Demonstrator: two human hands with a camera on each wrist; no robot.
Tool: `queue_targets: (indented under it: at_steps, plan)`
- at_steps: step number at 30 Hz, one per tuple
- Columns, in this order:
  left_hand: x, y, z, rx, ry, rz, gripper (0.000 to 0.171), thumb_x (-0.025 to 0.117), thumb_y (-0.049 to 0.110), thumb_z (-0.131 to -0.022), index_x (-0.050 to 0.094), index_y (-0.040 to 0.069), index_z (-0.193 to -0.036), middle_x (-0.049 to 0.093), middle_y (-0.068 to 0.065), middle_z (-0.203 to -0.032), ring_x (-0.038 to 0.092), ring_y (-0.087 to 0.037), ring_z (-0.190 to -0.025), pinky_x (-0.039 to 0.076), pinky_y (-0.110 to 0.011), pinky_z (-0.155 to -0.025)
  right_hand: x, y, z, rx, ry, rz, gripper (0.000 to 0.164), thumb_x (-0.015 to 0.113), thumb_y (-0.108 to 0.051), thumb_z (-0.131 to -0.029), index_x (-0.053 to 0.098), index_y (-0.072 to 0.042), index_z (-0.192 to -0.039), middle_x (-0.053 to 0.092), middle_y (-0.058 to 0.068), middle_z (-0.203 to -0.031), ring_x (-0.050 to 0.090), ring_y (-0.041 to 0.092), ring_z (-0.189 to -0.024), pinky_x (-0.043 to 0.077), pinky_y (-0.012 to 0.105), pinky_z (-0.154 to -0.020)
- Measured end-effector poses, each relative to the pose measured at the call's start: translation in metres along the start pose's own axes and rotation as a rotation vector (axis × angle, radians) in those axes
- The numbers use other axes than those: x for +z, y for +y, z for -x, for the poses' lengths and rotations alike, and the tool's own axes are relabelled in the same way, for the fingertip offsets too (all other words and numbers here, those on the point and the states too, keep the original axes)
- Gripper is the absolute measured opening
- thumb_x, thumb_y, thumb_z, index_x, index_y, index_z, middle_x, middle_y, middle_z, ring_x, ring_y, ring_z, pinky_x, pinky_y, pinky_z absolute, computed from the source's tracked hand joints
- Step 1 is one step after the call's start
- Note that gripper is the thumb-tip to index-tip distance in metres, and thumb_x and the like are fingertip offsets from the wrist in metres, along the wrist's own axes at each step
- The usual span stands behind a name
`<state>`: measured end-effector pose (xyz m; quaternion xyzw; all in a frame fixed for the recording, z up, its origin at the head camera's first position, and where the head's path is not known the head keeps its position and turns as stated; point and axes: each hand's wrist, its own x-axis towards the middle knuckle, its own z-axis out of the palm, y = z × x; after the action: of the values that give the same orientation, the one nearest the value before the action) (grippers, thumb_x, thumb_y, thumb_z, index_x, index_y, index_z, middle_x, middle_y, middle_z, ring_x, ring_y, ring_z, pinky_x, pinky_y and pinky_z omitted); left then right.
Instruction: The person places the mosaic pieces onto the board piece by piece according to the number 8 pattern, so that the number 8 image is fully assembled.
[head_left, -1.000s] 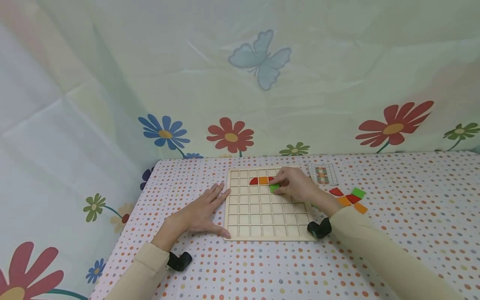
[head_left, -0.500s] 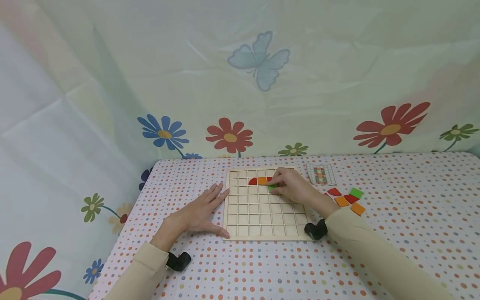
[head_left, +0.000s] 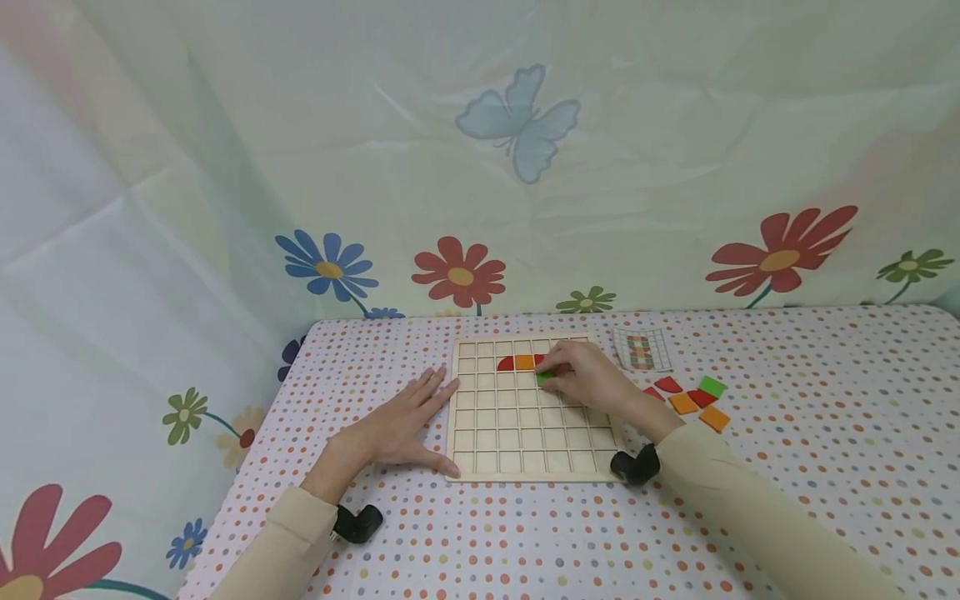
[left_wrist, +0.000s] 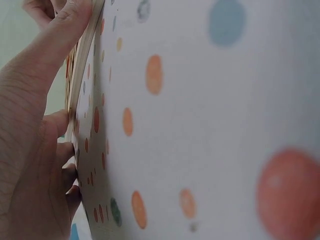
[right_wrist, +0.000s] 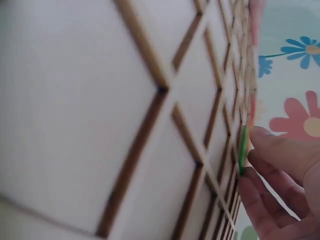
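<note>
A pale wooden grid board (head_left: 487, 437) lies on the table. My left hand (head_left: 397, 423) rests at its left edge with fingers spread, the thumb touching the near left corner. Over the board's upper right part, my right hand (head_left: 592, 377) pinches a green square tile (head_left: 544, 377) between thumb and fingers. In the right wrist view the green tile (right_wrist: 243, 149) sits at the grid's surface; whether it lies fully down in a cell I cannot tell. One row above are a red rounded tile (head_left: 506, 363), an orange square tile (head_left: 523, 362) and another red tile, partly hidden by the fingers.
Right of the board lie loose tiles: a green square (head_left: 712, 386), orange squares (head_left: 715, 418) and several red rounded pieces (head_left: 668, 384). A paper card with a printed coloured grid pattern (head_left: 641, 350) lies behind them. A flowered curtain (head_left: 660, 192) hangs behind the table.
My right hand stays over the same cell, its fingers shifting slightly, and less of the green tile shows. My left hand keeps its place on the board's edge.
</note>
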<state>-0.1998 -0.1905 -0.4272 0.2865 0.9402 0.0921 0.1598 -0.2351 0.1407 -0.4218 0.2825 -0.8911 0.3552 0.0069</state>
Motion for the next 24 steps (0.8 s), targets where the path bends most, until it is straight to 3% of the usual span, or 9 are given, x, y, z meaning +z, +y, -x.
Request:
queue_targets:
  at_steps: [8,15,21,24]
  plan:
    - [0.0,0.0,0.001,0.014,0.012,0.009,0.125,0.078,0.073,-0.079,0.013,0.016,-0.17,0.002,-0.01,-0.176,0.001,-0.032,-0.162,0.019,-0.053,-0.128,-0.031,-0.009,0.029,0.092,0.011,-0.013,0.012,0.073,-0.007,-0.098,0.08,-0.005,-0.108,0.072,0.003,-0.105,0.067,0.024,-0.099,0.058,0.048,-0.09]
    - [-0.001,0.0,0.003,0.003,0.012,0.01,0.125,0.078,0.073,-0.079,0.014,0.015,-0.17,0.003,-0.011,-0.176,0.002,-0.033,-0.162,0.02,-0.054,-0.128,-0.058,-0.003,0.06,0.151,0.029,0.078,0.015,0.08,-0.006,-0.092,0.079,-0.001,-0.106,0.071,0.008,-0.099,0.068,0.023,-0.088,0.06,0.041,-0.079]
    - [-0.001,0.0,0.004,-0.004,0.009,0.013,0.125,0.078,0.074,-0.078,0.015,0.016,-0.17,0.004,-0.01,-0.176,0.002,-0.032,-0.162,0.02,-0.055,-0.128,-0.06,0.008,0.08,0.226,-0.052,0.108,0.03,0.086,-0.007,-0.086,0.076,0.005,-0.111,0.07,0.012,-0.099,0.068,0.025,-0.086,0.06,0.042,-0.073]
    - [-0.001,0.001,0.003,0.006,0.011,0.019,0.125,0.077,0.074,-0.079,0.014,0.016,-0.17,0.003,-0.01,-0.176,0.002,-0.033,-0.162,0.02,-0.055,-0.128,-0.057,0.01,0.086,0.261,-0.049,0.11,0.034,0.088,-0.007,-0.083,0.075,0.006,-0.112,0.068,0.011,-0.099,0.068,0.026,-0.087,0.061,0.042,-0.074]
